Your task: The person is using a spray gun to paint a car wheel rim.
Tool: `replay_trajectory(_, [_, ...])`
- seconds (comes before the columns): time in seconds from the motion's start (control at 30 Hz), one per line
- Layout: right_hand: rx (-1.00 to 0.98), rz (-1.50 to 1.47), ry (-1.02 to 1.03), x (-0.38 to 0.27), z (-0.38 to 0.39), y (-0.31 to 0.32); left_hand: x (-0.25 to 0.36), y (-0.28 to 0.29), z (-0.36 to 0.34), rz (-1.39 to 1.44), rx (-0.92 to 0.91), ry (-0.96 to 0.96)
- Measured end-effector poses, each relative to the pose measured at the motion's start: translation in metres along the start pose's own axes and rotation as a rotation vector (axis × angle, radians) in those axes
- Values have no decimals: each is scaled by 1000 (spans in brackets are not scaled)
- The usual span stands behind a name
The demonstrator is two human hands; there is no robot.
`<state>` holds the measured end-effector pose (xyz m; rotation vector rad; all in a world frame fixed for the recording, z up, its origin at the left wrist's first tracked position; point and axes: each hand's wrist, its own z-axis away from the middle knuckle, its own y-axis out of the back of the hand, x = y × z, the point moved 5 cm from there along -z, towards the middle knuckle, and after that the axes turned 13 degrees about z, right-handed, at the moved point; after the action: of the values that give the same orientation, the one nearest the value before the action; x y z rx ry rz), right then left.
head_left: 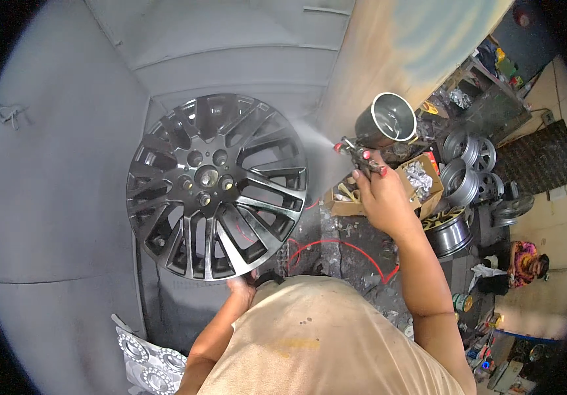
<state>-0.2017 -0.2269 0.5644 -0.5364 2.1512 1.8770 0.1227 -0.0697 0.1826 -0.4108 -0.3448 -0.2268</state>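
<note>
A dark multi-spoke wheel [208, 176] with a few bright, glossy spokes fills the left middle of the view. In my right hand [382, 201], closed round its body, is a spray gun [362, 157] topped by a metal cup [386, 120]; a pale mist streams from its nozzle toward the upper right of the wheel. My left hand [241, 286] is at the lower edge of the wheel, its fingers mostly hidden behind the rim, so I cannot tell its grip.
Grey booth walls [60, 197] and a pale panel [415, 29] surround the wheel. To my right are cardboard boxes [349, 207], several stacked wheels [461, 191] and a red hose [336, 243] on the floor. A person [523, 263] is at the far right. Patterned metal pieces [152, 368] lie lower left.
</note>
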Motion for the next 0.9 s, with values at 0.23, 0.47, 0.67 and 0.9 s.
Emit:
replay_trajectory(0.23, [37, 62, -23, 8, -19, 8, 31, 4, -10, -104, -6, -74])
replay_trajectory(0.47, [-41, -64, 213, -22, 0, -1, 68, 10, -36, -27, -207, -93])
replay_trajectory(0.67, [-254, -427, 195, -50, 12, 1, 58, 5, -26, -84, -174, -149])
replay_trajectory(0.9, [6, -241, 305, -35, 9, -6, 8, -13, 17, 81, -40, 10])
